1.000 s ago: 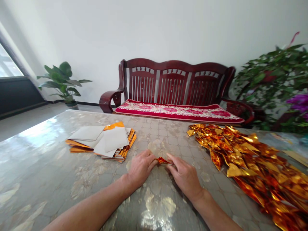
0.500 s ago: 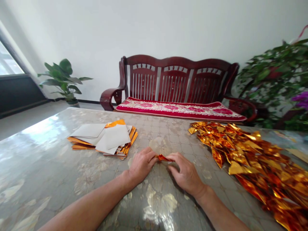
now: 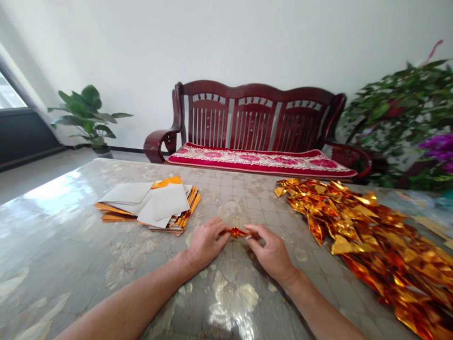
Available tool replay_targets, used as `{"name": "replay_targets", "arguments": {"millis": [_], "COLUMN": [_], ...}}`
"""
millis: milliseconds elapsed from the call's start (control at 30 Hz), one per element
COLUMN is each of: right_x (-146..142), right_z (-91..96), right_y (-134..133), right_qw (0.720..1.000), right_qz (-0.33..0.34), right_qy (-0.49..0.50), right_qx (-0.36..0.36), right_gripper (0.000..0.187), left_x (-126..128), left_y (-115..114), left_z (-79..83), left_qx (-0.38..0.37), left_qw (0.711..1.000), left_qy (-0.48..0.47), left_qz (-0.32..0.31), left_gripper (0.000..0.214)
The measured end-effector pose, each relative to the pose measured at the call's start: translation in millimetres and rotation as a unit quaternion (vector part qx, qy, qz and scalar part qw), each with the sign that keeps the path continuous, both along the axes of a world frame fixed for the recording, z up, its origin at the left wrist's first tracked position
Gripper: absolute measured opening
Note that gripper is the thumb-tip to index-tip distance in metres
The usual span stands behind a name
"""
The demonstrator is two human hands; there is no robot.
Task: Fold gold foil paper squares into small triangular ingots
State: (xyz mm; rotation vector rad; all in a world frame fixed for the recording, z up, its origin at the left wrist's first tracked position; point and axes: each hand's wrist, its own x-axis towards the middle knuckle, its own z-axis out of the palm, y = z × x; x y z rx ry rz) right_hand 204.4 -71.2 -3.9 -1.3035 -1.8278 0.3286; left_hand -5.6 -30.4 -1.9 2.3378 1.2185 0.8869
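Between my two hands, just above the table, is a small folded piece of shiny orange-gold foil paper. My left hand pinches its left end between thumb and fingers. At the right end, the thumb and index finger of my right hand grip a pointed tip, where a bit of pale underside shows. To the left lies a stack of foil paper sheets, white backs up with orange edges showing. A long heap of folded foil pieces covers the table's right side.
The table has a glossy floral cover. Behind it stands a dark red wooden bench with a red patterned cushion. Clear plastic lies past the heap. Potted plants stand at both sides.
My right thumb has come up against the foil piece's right tip; before, it was held lower and apart. The left hand keeps its pinch. The whole view has shifted slightly.
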Motion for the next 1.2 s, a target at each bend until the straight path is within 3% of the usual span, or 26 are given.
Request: {"name": "replay_targets", "arguments": {"millis": [167, 300, 567, 867, 1200], "right_x": [-4, -7, -7, -5, -7], "right_z": [5.8, 5.8, 8.1, 9.7, 8.9], "right_y": [0, 2, 6, 5, 6], "right_qw": [0.999, 0.987, 0.915, 0.899, 0.891], "right_qz": [-0.003, -0.037, -0.055, -0.049, -0.041], "right_qy": [0.043, 0.120, 0.332, 0.359, 0.367], "right_qx": [-0.021, -0.096, -0.221, -0.247, -0.263], "right_gripper": [0.018, 0.018, 0.034, 0.034, 0.034], "left_x": [1, 0, 3, -1, 0], "left_y": [1, 3, 6, 7, 3], "left_z": [-2.7, -3.2, -6.0, -9.5, 4.2], "left_qx": [-0.017, -0.041, -0.132, -0.119, -0.079], "left_qw": [0.998, 0.993, 0.957, 0.967, 0.977], "left_qy": [-0.053, -0.108, -0.242, -0.212, -0.185], "left_qz": [-0.017, -0.017, -0.089, -0.078, -0.077], "left_gripper": [0.015, 0.017, 0.053, 0.034, 0.021]}}
